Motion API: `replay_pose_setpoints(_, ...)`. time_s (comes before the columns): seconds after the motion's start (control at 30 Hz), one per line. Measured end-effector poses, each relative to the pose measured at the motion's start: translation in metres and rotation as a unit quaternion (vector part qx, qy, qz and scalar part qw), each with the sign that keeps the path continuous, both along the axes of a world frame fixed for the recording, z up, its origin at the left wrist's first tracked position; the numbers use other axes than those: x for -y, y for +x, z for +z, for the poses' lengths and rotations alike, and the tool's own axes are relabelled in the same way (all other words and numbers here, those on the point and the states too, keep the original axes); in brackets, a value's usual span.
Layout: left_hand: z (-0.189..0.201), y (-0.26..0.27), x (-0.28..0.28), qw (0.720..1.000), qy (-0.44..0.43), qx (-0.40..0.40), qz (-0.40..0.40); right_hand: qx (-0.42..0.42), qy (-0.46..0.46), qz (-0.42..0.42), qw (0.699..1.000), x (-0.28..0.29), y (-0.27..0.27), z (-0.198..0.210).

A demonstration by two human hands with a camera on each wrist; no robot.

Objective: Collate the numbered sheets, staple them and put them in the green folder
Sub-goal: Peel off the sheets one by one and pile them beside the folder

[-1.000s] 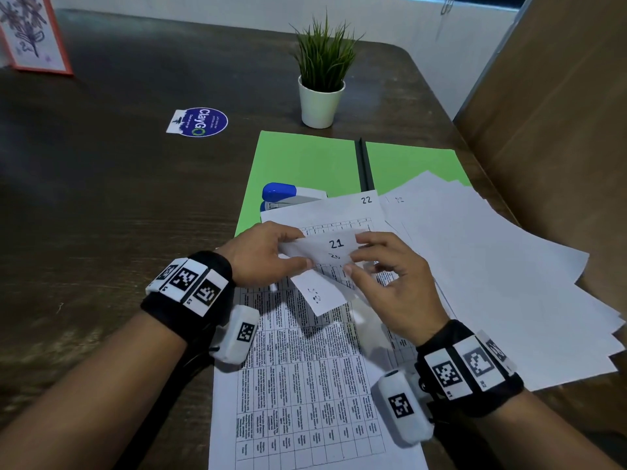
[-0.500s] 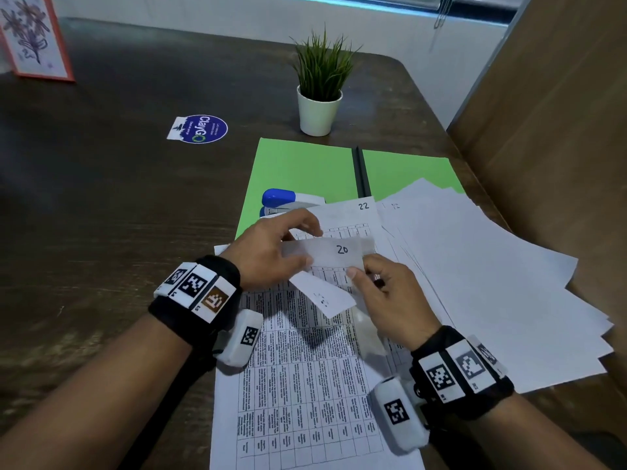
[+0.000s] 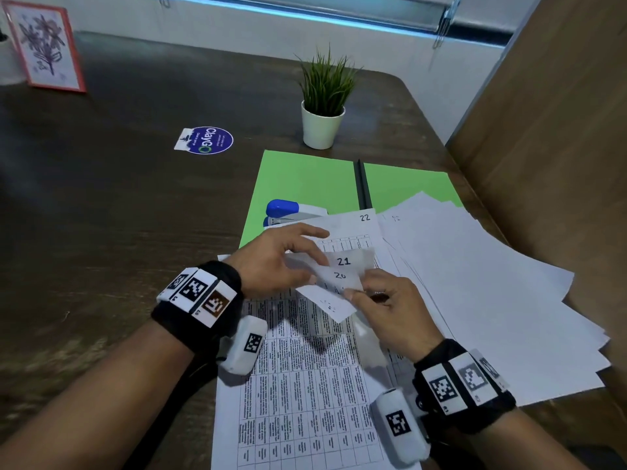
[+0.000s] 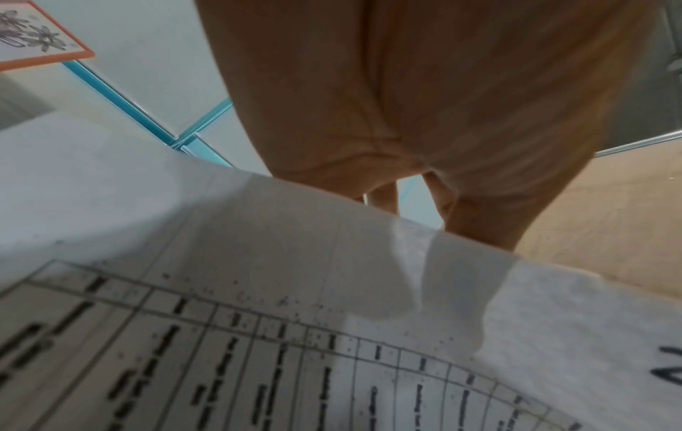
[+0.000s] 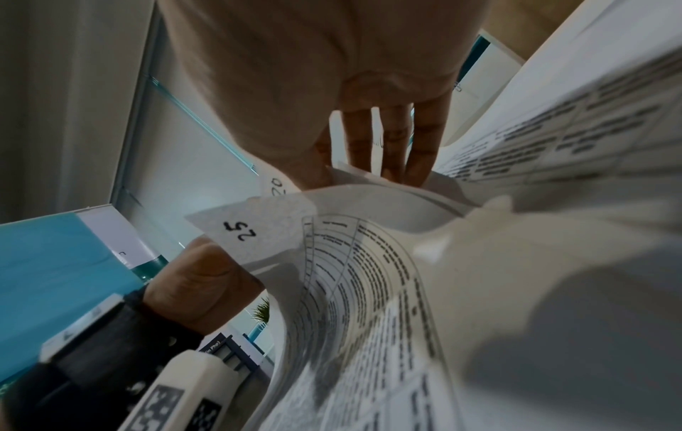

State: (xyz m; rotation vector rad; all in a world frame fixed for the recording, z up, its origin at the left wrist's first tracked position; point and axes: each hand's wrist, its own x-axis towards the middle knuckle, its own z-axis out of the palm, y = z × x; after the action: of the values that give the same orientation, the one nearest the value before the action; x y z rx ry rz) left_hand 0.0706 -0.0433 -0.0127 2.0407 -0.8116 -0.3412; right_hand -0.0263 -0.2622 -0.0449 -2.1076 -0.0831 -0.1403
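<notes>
A stack of printed, numbered sheets [image 3: 305, 385] lies in front of me on the table. Both hands work its upper right corner, where bent-up corners marked 21 [image 3: 343, 261] and 20 [image 3: 339, 275] fan out. My left hand [image 3: 312, 262] pinches the raised corners from the left. My right hand [image 3: 356, 290] pinches lower corners between thumb and fingers. Sheet 22 [image 3: 364, 217] lies flat beneath. The open green folder [image 3: 305, 184] lies behind, with a blue and white stapler [image 3: 285, 212] on it. In the right wrist view a corner marked 25 [image 5: 239, 233] curls below my right hand [image 5: 369, 145].
Loose white sheets [image 3: 492, 300] spread out to the right, over the folder's right half and up to a wooden partition [image 3: 559, 130]. A potted plant [image 3: 322, 106] stands behind the folder. A round sticker [image 3: 203, 140] and a framed picture [image 3: 44, 45] are at the far left.
Corners have been leafed: 21 on top a second ago, then 20 alone, now 21 above 20. My left index finger has stretched out toward sheet 22.
</notes>
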Motion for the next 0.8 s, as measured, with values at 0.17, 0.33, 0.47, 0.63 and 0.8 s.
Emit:
replay_pose_setpoints(0.17, -0.012, 0.008, -0.001, 0.996, 0.081, -0.02, 0.007, -0.018, 0.003, -0.02, 1.0, 0.003, 0.001, -0.005)
replay_pose_setpoints(0.33, -0.003, 0.013, -0.009, 0.99, 0.123, -0.039, 0.063, 0.086, 0.002, -0.114, 0.99, 0.005, -0.004, 0.008)
replay_pose_setpoints(0.47, 0.002, 0.013, -0.013, 0.987, 0.141, -0.032, 0.072, -0.021, -0.149, -0.055, 0.987, 0.023, -0.007, 0.004)
replay_pose_setpoints(0.63, 0.004, 0.013, -0.01, 0.981, 0.168, -0.024, 0.09, 0.045, -0.142, -0.107, 0.983, 0.036, -0.013, 0.014)
replay_pose_setpoints(0.8, 0.005, 0.01, -0.009, 0.98, 0.177, -0.021, 0.087, -0.132, -0.187, -0.012, 0.973, 0.053, -0.012, 0.023)
